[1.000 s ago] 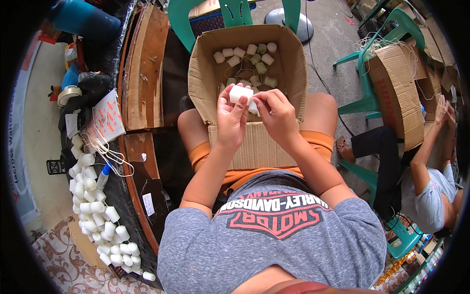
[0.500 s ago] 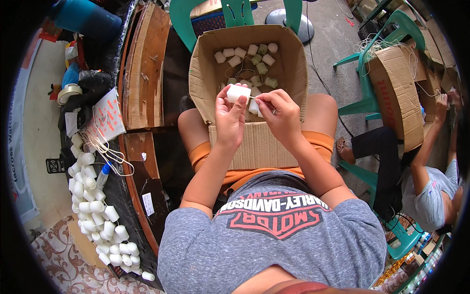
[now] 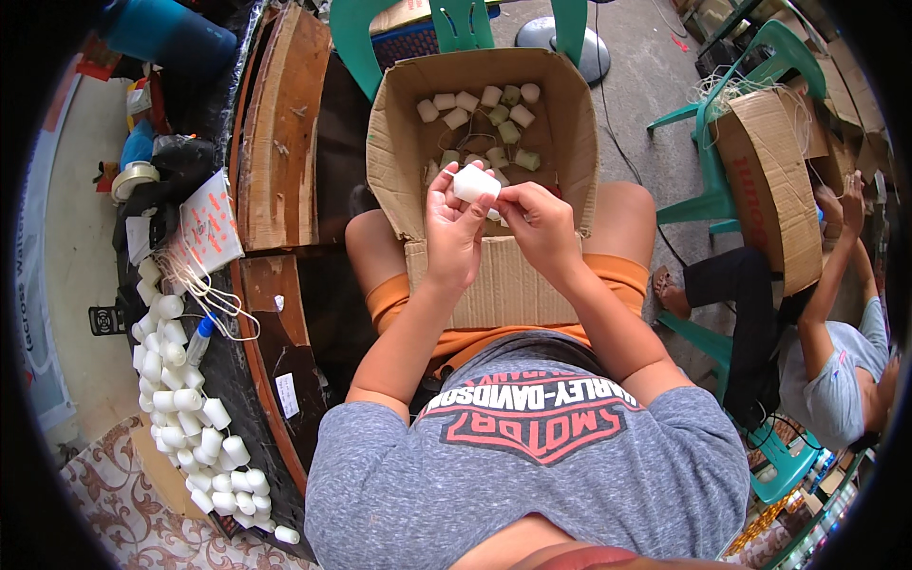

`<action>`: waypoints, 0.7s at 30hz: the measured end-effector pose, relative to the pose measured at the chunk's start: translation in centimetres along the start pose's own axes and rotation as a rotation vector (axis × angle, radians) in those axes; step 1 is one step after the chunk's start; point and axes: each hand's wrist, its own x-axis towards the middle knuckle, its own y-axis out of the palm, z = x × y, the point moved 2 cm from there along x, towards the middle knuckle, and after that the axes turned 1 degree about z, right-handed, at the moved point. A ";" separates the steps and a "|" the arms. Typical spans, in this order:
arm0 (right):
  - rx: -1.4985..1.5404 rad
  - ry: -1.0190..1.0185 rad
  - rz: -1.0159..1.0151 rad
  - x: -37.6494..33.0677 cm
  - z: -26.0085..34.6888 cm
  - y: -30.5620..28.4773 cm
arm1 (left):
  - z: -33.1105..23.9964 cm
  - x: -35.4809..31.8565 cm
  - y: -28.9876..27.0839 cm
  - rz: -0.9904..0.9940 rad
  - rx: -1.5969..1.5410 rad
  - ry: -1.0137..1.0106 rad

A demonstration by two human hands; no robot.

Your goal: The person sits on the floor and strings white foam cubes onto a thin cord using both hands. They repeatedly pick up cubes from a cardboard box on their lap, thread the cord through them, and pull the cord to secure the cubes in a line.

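Held cylinder [image 3: 476, 183]: plain white. Box [image 3: 391, 142]: plain brown. Pieces [image 3: 510, 133] in it: white to pale green. Heaped cylinders [image 3: 188, 399]: uniformly white. Shirt [image 3: 532, 499]: heathered blue-grey; print in white, black and red. Shorts [image 3: 616, 275]: orange. Chair [image 3: 354, 47]: green. Second box [image 3: 765, 180]: brown, red print. Bottle [image 3: 171, 36]: blue. Cloth [image 3: 119, 503]: pale, with reddish-brown scroll pattern. Floor [image 3: 636, 104]: grey. Co-worker's shirt [image 3: 836, 389]: light grey.

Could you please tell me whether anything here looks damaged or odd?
Yes: the wooden boards left of the cardboard box look scuffed and chipped. Inside the box, some greenish cylinders stand out among whiter ones. The white piece in the left hand shows no visible damage.
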 end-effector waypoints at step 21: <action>0.661 -0.604 -0.233 5.9 10.7 -9.8 | 4.7 3.6 -2.8 0.522 1.147 0.173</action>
